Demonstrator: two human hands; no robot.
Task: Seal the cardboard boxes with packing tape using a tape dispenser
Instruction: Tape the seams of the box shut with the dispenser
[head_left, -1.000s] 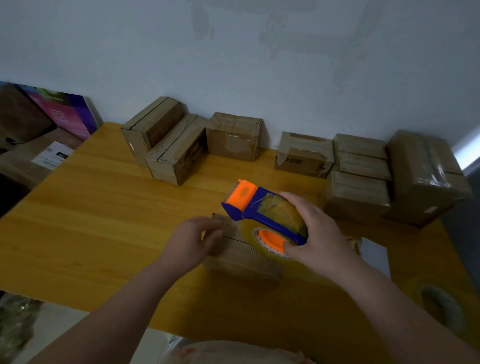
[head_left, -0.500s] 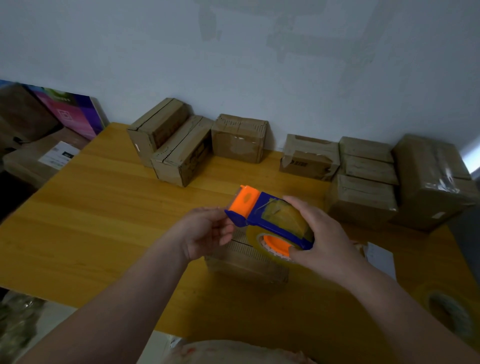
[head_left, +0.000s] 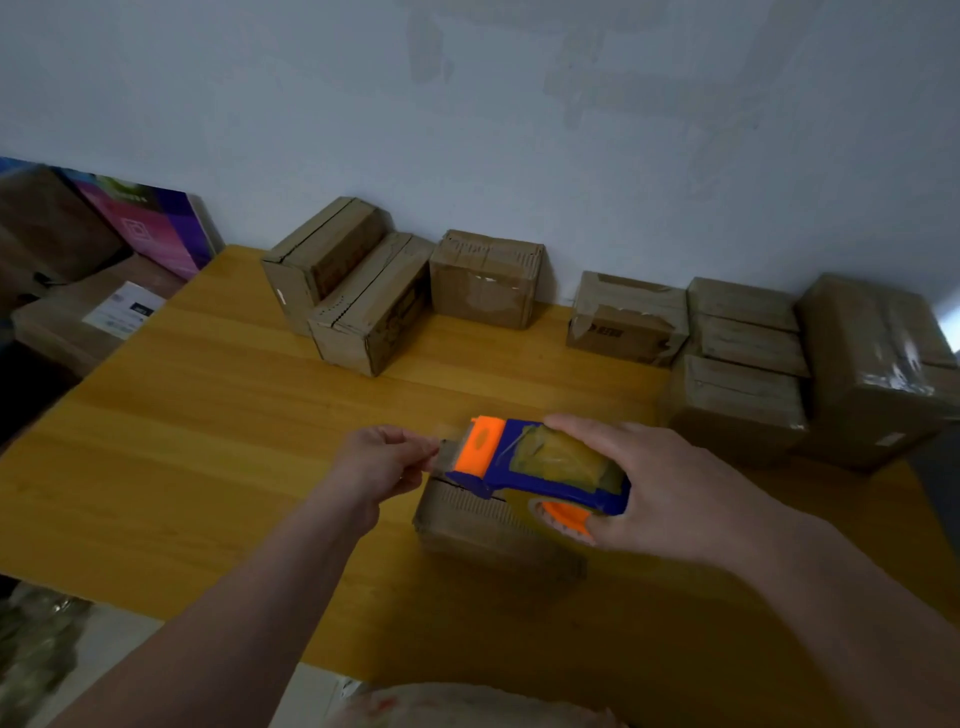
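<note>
A small cardboard box (head_left: 470, 519) lies on the yellow wooden table (head_left: 208, 441) in front of me. My right hand (head_left: 670, 488) grips a blue and orange tape dispenser (head_left: 530, 470) with a roll of clear tape, held just above the box's top. My left hand (head_left: 382, 467) is at the dispenser's orange front end, its fingertips pinched together on the loose tape end; the tape itself is too faint to make out. The right part of the box is hidden under the dispenser.
Several cardboard boxes stand along the wall: two leaning ones (head_left: 353, 296) at back left, one (head_left: 485, 278) in the middle, a group (head_left: 743, 364) at the right. A colourful carton (head_left: 156, 223) and a labelled box (head_left: 98, 317) sit beyond the table's left edge.
My left hand has lifted off the box's left end and come up to the dispenser's front. The dispenser has tilted flatter and lower over the box.
</note>
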